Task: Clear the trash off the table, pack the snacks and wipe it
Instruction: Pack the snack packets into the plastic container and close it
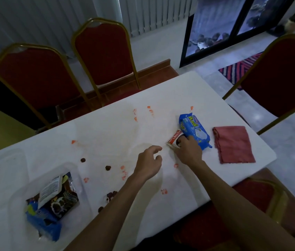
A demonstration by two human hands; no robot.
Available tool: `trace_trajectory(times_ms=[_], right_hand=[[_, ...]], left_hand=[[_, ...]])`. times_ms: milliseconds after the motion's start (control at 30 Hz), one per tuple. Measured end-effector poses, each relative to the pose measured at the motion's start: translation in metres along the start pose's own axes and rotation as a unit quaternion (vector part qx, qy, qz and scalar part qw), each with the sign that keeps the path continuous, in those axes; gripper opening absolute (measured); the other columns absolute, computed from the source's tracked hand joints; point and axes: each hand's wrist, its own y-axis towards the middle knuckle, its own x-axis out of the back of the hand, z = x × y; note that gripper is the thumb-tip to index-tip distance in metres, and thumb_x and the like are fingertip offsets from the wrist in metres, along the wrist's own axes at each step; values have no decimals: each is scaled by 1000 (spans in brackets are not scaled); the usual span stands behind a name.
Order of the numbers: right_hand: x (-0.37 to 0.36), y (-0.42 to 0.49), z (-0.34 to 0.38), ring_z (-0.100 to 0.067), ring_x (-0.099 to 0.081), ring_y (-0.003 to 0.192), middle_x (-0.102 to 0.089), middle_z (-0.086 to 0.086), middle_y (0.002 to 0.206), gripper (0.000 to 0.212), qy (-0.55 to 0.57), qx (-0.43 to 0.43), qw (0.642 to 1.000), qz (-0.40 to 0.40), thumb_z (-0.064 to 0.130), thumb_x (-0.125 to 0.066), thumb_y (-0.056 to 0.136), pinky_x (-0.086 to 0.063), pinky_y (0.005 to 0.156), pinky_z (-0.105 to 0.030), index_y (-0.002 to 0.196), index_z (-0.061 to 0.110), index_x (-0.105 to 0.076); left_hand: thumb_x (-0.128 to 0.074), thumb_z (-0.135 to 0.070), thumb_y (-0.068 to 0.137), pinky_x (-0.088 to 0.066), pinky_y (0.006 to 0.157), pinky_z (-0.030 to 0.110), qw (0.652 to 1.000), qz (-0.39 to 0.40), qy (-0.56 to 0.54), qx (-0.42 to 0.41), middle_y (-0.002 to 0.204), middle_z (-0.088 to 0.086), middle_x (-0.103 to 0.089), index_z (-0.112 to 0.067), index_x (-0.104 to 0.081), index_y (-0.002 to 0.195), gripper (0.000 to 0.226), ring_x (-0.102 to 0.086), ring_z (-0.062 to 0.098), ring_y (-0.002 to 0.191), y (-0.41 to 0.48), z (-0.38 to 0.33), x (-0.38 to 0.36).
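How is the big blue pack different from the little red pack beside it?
The blue pack is much bigger than the red pack. The blue pack has green letters; the red pack has white ones. The right hand grips the red pack; the blue pack lies beside it. Both lie on the table.

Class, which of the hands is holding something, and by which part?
The right hand grips the red Choco Pie packet at its near end; the left hand holds nothing.
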Motion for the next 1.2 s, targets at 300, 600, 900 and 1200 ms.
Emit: trace_trajectory(times_ms=[300, 600, 900, 1200], right_hand=[[4, 10, -8, -22, -57, 107, -57, -4, 117, 34, 1, 4, 1000, -9, 43, -65, 90, -54, 87, -41, 114, 20, -62], [-11, 8, -9, -30, -56, 112, -57, -13, 126, 45, 17, -20, 998, -53, 30, -63, 93, -54, 89, -42, 131, 12, -46], [41, -21, 32, -20, -63, 74, -69, -3, 83, 9, 172, 57, 983, -30, 19, -61, 94, -51, 62, -32, 96, 12, -65], [59, -24, 23, -15, -54, 124, -60, 4, 135, 36, 157, 165, 966, 125, 32, -75, 86, -40, 105, -36, 120, 25, -66]], left_hand=[[-54, -14, 96, -41, 97, 20, 1000, 10, -8, 13, 134, 0, -63, -20, -62, 130, 35, -58, 14, 124, 1, -6, -8], [-54, -12, 96, -43, 101, 23, 1000, 21, -2, 20, 132, 1, -65, -18, -63, 129, 35, -60, 14, 120, -1, -3, -4], [-45, -53, 98, -56, 94, 44, 928, 35, -328, 172, 109, 5, -72, -20, -61, 115, 41, -69, 22, 101, 5, -13, -3], [-46, -14, 102, -57, 88, 45, 849, 7, -479, 224, 110, 21, -72, -1, -62, 114, 24, -71, 34, 99, 4, 14, 12]])
